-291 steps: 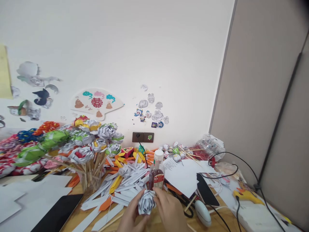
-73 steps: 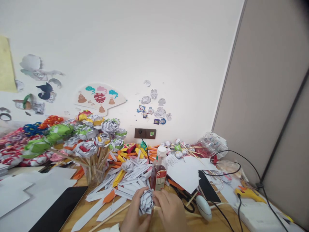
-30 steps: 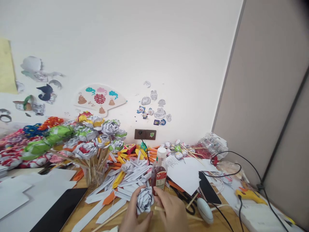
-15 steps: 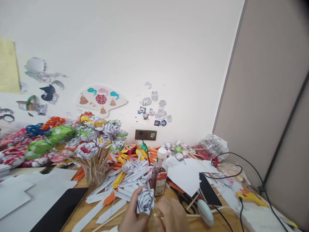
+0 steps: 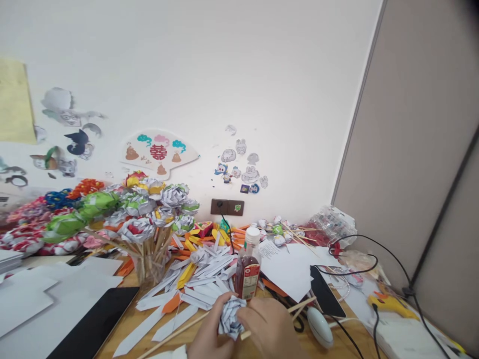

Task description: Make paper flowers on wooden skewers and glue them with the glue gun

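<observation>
A white folded-paper rose (image 5: 229,319) is held in my left hand (image 5: 209,331), whose fingers curl round its left side and underside. My right hand (image 5: 271,326) grips a thin wooden stick (image 5: 304,304), which runs through the fist with its blunt end showing below the fingers. The thumb and forefinger of that hand also press on the rose's right edge. Just behind both hands stands a sauce bottle (image 5: 249,267) with a white cap and a red label. Loose folded paper strips (image 5: 204,271) lie heaped to its left.
A plastic cup of finished paper flowers (image 5: 149,271) stands left of the strips. A black tablet-like slab (image 5: 95,326) and white sheets (image 5: 28,309) lie at left. On the right are a white mouse (image 5: 320,326), a yellow glue gun (image 5: 392,305) and looping black cables (image 5: 392,267).
My right hand has moved left onto the rose, and its fingers now touch the petals. The stick in it has tilted, its far end higher. The rose has turned and sits slightly lower.
</observation>
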Available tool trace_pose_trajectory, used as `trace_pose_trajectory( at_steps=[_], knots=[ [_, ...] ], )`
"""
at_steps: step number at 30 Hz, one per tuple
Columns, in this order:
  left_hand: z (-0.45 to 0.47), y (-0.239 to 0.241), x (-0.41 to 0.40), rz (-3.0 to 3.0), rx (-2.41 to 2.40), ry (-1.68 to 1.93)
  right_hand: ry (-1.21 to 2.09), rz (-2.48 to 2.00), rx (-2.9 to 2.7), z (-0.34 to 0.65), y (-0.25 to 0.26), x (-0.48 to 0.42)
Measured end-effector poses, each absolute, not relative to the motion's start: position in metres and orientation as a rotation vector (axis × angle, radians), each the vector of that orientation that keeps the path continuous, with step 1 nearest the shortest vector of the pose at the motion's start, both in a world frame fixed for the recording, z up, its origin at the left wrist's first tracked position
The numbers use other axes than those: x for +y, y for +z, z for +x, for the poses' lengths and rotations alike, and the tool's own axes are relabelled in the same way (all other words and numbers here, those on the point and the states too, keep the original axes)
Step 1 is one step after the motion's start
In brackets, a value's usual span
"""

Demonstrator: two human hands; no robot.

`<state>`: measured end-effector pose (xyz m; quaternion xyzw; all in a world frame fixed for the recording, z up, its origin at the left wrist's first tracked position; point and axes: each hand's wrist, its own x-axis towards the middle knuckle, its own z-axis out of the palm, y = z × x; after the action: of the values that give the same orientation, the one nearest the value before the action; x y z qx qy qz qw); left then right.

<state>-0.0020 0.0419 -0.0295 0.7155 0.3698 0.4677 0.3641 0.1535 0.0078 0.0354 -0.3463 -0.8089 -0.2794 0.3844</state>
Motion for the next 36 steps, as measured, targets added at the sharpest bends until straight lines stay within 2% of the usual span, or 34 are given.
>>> trace_pose_trajectory(
  at_steps=[7, 24, 36],
  knots=[
    [0.000, -0.028, 0.037, 1.912, 1.009, 1.218, -0.847, -0.884, -2.093, 0.153, 0.034, 0.009],
    [0.002, -0.033, 0.039, 1.918, 1.035, 1.266, -0.859, -0.910, -2.142, 0.153, 0.027, 0.012],
    [0.004, -0.032, 0.036, 1.900, 1.009, 1.315, -0.747, -0.992, -2.127, 0.156, 0.024, 0.012]
  ],
)
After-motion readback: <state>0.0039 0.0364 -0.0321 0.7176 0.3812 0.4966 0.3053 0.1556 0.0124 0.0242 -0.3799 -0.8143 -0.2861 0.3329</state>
